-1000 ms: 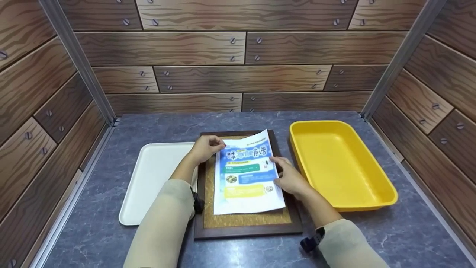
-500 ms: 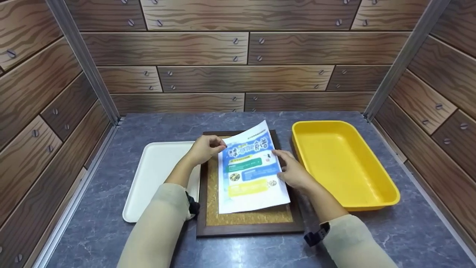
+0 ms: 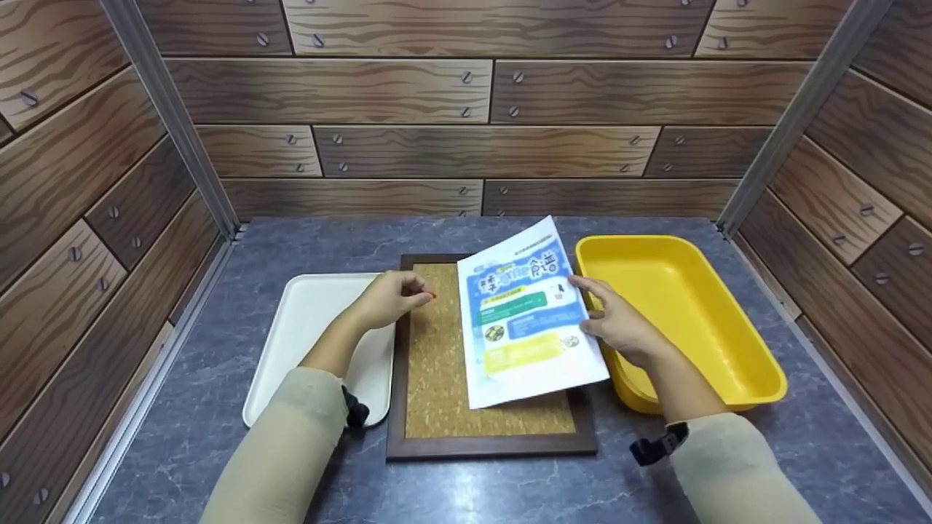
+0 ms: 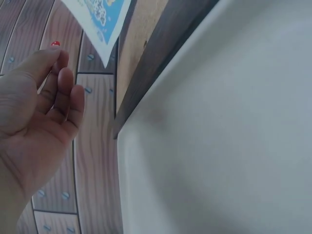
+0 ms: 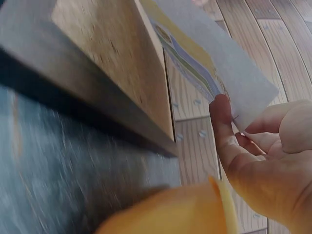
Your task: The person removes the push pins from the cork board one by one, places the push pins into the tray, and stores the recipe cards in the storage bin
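Note:
A printed sheet of paper (image 3: 528,313) with blue, green and yellow blocks is raised at a tilt above a framed cork board (image 3: 437,393). Along its right edge my right hand (image 3: 622,324) grips it between thumb and fingers, which also shows in the right wrist view, where the sheet (image 5: 239,73) bends at the grip. My left hand (image 3: 386,298) is over the board's left side, apart from the paper. Between its thumb and forefinger it pinches a small red pushpin (image 4: 55,43); only the red head shows clearly.
To the left of the board lies a white tray (image 3: 309,327), partly under my left forearm. A deep yellow tub (image 3: 677,320) stands on the right, beneath my right hand and wrist. Wood-patterned walls (image 3: 480,153) enclose the grey tabletop (image 3: 349,244).
My right hand has lifted the sheet and carried it right, away from the left hand. The left hand stays near the board's left edge, and the red pushpin now shows at its fingertips.

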`<action>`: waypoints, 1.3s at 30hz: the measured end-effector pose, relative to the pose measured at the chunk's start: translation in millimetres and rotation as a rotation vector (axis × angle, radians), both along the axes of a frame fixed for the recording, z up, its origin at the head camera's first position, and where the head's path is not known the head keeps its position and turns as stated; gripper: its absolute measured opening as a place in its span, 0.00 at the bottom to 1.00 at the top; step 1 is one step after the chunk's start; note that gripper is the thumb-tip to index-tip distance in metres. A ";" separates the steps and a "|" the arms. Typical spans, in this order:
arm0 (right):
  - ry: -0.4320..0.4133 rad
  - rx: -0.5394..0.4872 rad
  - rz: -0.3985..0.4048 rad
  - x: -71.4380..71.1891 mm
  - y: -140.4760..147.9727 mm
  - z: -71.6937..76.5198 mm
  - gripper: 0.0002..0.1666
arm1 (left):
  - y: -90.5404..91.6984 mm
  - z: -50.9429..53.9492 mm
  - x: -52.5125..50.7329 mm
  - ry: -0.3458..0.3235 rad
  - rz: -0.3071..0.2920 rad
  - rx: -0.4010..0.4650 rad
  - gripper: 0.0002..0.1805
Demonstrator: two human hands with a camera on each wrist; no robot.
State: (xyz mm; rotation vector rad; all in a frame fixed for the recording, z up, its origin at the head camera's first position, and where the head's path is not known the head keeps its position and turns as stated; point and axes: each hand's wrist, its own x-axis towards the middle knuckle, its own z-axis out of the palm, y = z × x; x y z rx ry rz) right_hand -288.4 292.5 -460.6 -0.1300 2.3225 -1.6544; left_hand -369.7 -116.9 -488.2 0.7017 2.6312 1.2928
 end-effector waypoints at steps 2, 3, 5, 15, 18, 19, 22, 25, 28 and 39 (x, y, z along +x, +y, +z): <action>-0.015 -0.026 0.003 0.0 8.4 1.6 0.50 | -2.5 2.0 2.9 0.003 -0.018 -0.004 0.09; -0.019 -0.040 0.009 0.1 12.6 2.3 0.50 | -3.8 3.1 4.3 0.003 -0.026 -0.007 0.09; -0.032 -0.063 0.021 0.3 20.7 3.5 0.50 | -6.8 4.8 7.0 0.002 -0.044 -0.024 0.09; -0.058 -0.093 0.025 -0.4 60.4 8.7 0.54 | -31.7 3.0 17.1 -0.098 -0.060 -0.082 0.13; -0.065 -0.096 0.042 -0.3 74.5 7.0 0.56 | -40.9 0.9 18.9 -0.132 -0.059 -0.086 0.13; -0.070 -0.098 0.047 -0.1 79.5 6.4 0.56 | -43.9 0.3 19.5 -0.133 -0.058 -0.093 0.12; -0.073 -0.098 0.054 0.7 94.9 3.6 0.57 | -53.0 -2.2 20.5 -0.130 -0.045 -0.116 0.11; -0.073 -0.092 0.048 2.0 109.4 1.1 0.57 | -62.2 -5.8 21.0 -0.110 -0.029 -0.134 0.10; -0.084 -0.085 0.033 3.2 122.1 -1.0 0.58 | -70.7 -10.8 21.7 -0.111 -0.019 -0.133 0.10; -0.108 -0.091 0.015 8.4 156.9 -4.8 0.58 | -92.7 -24.7 29.3 -0.135 -0.008 -0.197 0.07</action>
